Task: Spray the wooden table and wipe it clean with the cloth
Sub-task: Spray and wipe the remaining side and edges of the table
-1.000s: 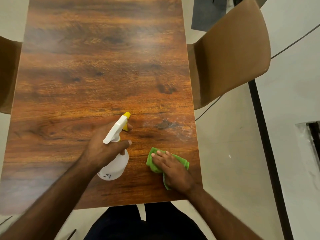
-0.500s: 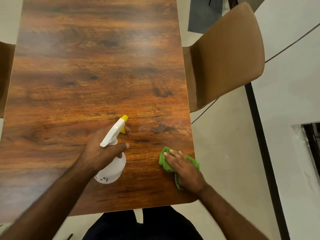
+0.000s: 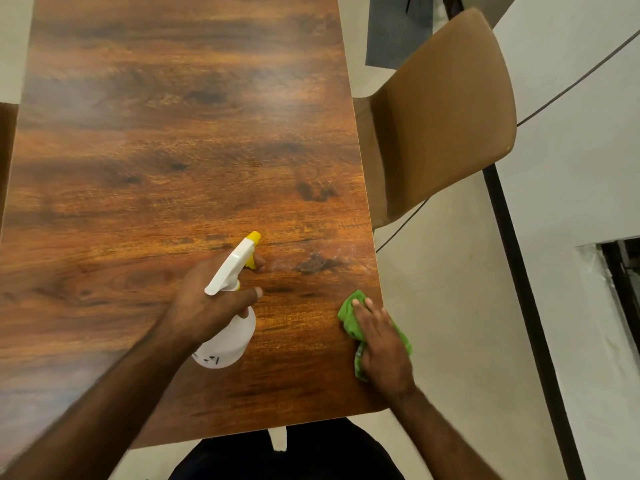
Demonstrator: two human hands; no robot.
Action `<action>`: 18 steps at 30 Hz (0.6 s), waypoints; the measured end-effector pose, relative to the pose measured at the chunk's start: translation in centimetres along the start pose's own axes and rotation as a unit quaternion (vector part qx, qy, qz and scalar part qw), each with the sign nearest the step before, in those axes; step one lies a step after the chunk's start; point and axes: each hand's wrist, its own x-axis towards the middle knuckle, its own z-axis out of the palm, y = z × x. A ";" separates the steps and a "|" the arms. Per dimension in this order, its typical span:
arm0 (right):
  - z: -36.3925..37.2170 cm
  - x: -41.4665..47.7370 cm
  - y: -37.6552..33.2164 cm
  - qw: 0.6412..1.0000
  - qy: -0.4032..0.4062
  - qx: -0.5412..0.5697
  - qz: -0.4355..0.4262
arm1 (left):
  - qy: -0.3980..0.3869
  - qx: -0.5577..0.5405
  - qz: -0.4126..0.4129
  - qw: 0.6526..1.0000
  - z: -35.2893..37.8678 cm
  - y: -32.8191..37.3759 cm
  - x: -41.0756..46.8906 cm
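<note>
A white spray bottle [image 3: 228,341] with a yellow nozzle is held above the wooden table [image 3: 173,150] by my left hand [image 3: 204,303], its nozzle pointing to the far right. One finger lies on the trigger. My right hand [image 3: 381,344] presses flat on a crumpled green cloth [image 3: 349,320] at the table's right edge, near the front corner. A pale wet patch [image 3: 325,259] shows on the wood just beyond the cloth and to the right of the nozzle.
A tan chair [image 3: 446,109] stands close to the table's right side. Another chair's edge [image 3: 7,140] shows at the far left. A dark mat [image 3: 394,32] lies on the pale floor at the back right. A thin black cable [image 3: 571,88] crosses the floor.
My right hand has slid the green cloth rightward to the table's right edge. My left hand has kept the spray bottle in about the same spot.
</note>
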 end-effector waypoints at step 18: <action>-0.3 5.7 -2.7 0.986 0.065 -0.027 0.149 | 0.019 0.006 0.008 1.000 0.1 0.4 -1.5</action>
